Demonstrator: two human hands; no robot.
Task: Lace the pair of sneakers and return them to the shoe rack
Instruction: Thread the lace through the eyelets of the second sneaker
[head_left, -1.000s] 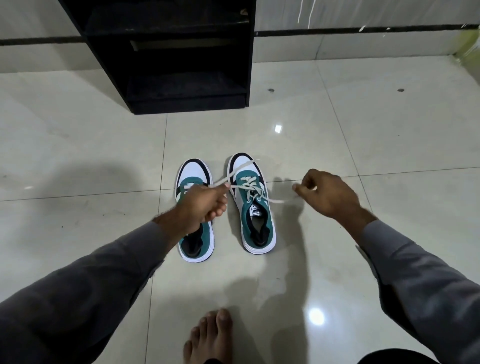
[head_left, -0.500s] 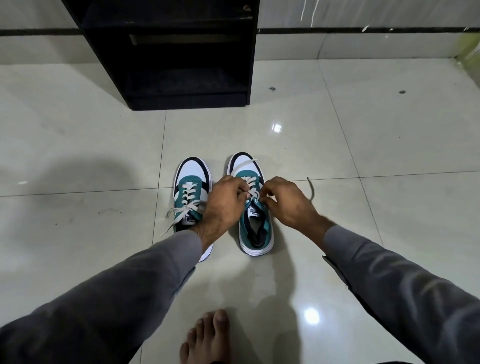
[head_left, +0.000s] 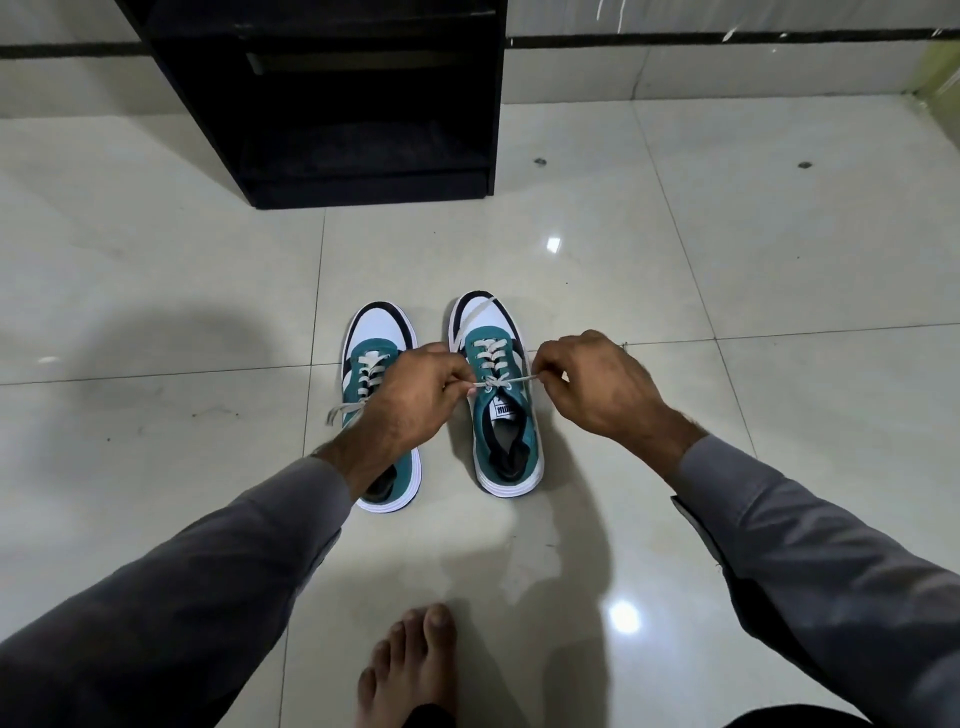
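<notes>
Teal suede right sneaker (head_left: 506, 415) | flat cream lace (head_left: 500, 383) pinched taut | left hand (head_left: 415, 400), right hand (head_left: 597, 387)

The scene is dim and slightly green-grey, lit from overhead. The glossy pale tiled floor (head_left: 727, 291) carries small hard glints: one bright spot near the bottom right, a smaller one further up, and a faint one at the left edge. Soft, broad shadows spread across the tiles at left and beneath the grey long sleeves (head_left: 810, 561). The black open-fronted shoe rack (head_left: 363, 104) is so dark that its interior shows little detail. Wide-angle distortion bows the tile joints and the wall's dark stripe toward the edges. Focus is sharp at the centre, with some noise in the darkest areas.
</notes>
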